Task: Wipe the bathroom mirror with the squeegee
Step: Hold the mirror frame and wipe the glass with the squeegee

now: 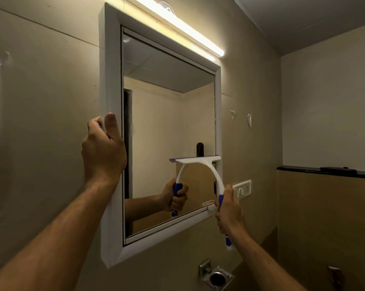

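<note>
The bathroom mirror (pixel 169 114) hangs on the wall in a thick white frame (pixel 109 80). My right hand (pixel 230 213) grips the blue handle of a white squeegee (pixel 211 171). Its purple-edged blade lies flat against the glass at the lower right, close to the frame's right side. My left hand (pixel 103 148) holds the frame's left edge, thumb on the front and fingers curled round the side. The glass reflects the hand and squeegee.
A lit tube light (pixel 177 24) runs above the mirror. A white switch plate (pixel 242 189) is on the wall right of the frame. Below sit a metal holder (pixel 216 276) and a black ledge (pixel 324 171) at right.
</note>
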Tool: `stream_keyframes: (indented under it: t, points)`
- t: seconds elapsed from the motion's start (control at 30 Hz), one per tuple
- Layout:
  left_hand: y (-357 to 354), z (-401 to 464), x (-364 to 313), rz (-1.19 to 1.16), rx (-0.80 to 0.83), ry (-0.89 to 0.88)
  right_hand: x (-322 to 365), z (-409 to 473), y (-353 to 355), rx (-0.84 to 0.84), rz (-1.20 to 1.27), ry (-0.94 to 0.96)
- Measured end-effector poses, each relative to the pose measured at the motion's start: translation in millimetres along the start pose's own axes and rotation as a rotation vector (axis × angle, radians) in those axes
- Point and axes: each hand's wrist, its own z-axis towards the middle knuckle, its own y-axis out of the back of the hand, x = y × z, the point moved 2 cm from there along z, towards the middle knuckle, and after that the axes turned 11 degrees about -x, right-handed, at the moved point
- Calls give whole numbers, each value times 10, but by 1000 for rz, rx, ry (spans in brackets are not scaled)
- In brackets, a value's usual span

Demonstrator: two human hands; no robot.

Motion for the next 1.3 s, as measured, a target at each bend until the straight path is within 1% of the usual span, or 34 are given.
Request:
stream_keyframes:
  t: [0.13,0.3,0.4,0.6,0.67,0.77,0.83,0.9,0.97,1.0,1.03,1.07,1.1,1.13,1.2,1.3]
  points:
    - [29,-48,-8,-15,-9,13,-304,-160,100,18,-52,-20]
    - [33,-57,-2,-27,-4,-1,1,-50,104,-13,28,11]
    - [38,-49,14,-21,-12,-12,91,-8,59,32,57,-37]
    - [37,-53,4,-13,-45,-15,-330,-194,95,56,-23,-96]
    - [38,-90,-44,-30,-38,-4,-380,-209,129,44,-45,-76]
    - [54,-90,-41,-59,-29,7,-175,-121,142,8,-18,3]
    - [114,-50,-56,-78,-2,57,43,-11,107,-31,13,29]
    - [-11,-213,-36,-75,25,60,196,57,44,-34,49,16]
    - [-132,-430,-3,-121,226,204,189,43,-11,-12,61,-9]
    - [-137,-495,4,-122,277,238,119,8,-23,-5,55,-23]
    - [-106,-469,21,-94,209,181,13,-44,-35,3,45,-37]
    - [-24,-388,42,-63,58,108,-123,-108,-42,8,35,-55]
    - [70,-302,42,-5,-40,59,-271,-176,-41,7,24,-76]
    - [126,-252,58,2,-44,70,-424,-253,-34,-1,11,-99]
    - [135,-262,66,6,-35,20,-688,-392,-1,-15,-26,-137]
    - [133,-359,101,32,-15,15,-858,-500,68,-9,-65,-144]
